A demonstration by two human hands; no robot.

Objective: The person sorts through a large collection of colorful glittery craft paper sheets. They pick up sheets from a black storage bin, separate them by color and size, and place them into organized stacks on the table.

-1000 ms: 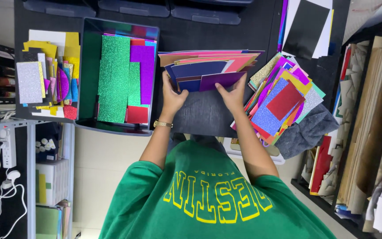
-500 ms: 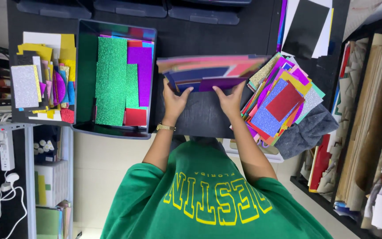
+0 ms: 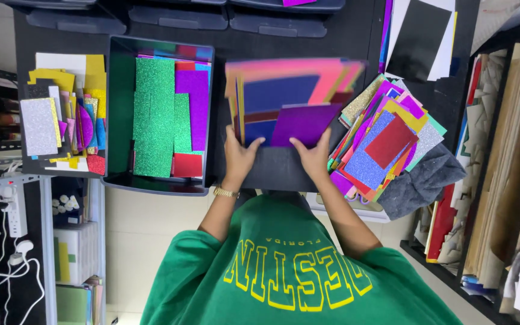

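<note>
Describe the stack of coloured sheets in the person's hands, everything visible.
The stack of sheets is a fanned, motion-blurred bundle of flat pink, orange, navy and glittery purple pieces. It sits above a dark tray on the black table. The left hand and right hand grip its near edge, thumbs on top.

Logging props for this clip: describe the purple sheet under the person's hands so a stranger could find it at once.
Start at the black table, then find the stack of coloured sheets both hands grip in front of the green-shirted person. The purple sheet lies at its near edge, between the left hand and right hand. Unlike the blue and pink sheets behind, it is glossy violet.
</note>
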